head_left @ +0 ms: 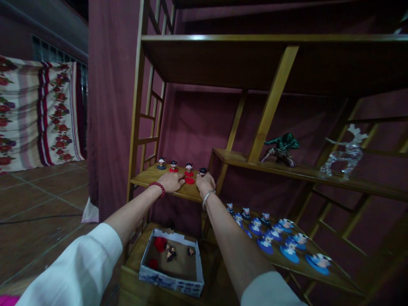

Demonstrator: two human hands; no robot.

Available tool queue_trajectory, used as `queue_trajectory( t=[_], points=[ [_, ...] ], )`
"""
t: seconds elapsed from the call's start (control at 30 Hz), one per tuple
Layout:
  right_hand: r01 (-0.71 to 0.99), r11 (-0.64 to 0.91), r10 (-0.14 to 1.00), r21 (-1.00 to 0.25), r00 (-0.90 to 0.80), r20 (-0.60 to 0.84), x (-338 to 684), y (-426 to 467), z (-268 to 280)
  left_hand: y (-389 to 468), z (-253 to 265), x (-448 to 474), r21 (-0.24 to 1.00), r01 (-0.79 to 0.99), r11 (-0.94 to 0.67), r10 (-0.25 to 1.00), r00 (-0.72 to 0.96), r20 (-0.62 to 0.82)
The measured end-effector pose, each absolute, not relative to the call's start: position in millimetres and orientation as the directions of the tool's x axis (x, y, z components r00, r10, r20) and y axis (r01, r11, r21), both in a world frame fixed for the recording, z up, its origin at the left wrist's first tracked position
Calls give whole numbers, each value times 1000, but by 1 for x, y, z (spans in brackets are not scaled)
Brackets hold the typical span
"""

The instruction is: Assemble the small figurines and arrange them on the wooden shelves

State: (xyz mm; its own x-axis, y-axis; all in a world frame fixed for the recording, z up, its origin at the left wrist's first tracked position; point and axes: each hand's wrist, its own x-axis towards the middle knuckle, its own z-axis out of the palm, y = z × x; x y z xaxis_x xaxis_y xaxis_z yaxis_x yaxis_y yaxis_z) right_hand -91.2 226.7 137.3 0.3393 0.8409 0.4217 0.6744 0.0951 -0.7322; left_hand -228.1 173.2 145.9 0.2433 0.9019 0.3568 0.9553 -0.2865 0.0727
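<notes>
My right hand point(205, 182), with a silver bracelet at the wrist, is closed around a small black-haired figurine point(203, 171); only its head shows above my fingers. Beside it, a bare red round base point(189, 181) lies on the small wooden shelf point(149, 175). My left hand point(172, 182), wearing a red bead bracelet, has its fingertips at the left edge of that base, closed on it. Behind my hands stand a figurine on a dark base point(161, 163) and two figurines on red bases, one at the middle point(173, 166) and one farther right point(189, 169).
Below, an open cardboard box point(172, 282) holds loose figurines point(170, 251) and red bases point(160, 243). Several blue-based figurines point(265, 243) crowd a lower right shelf. Higher up stand a green-caped figure point(282, 148) and a clear deer-like ornament point(346, 152). A wooden upright point(274, 102) divides the shelving.
</notes>
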Motion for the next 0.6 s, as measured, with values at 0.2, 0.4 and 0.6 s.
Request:
queue_trajectory(
  t=[0.2, 0.4, 0.6],
  points=[
    [661, -5, 881, -750, 357, 310, -97, 244, 145, 176, 145, -231, 75, 947, -312, 908, 274, 316],
    [674, 23, 891, -738, 321, 321, -103, 255, 150, 177, 144, -233, 59, 942, -330, 899, 295, 323],
    [694, 23, 898, -719, 303, 321, -106, 265, 150, 176, 144, -233, 51, 939, -340, 891, 305, 336]
  ],
)
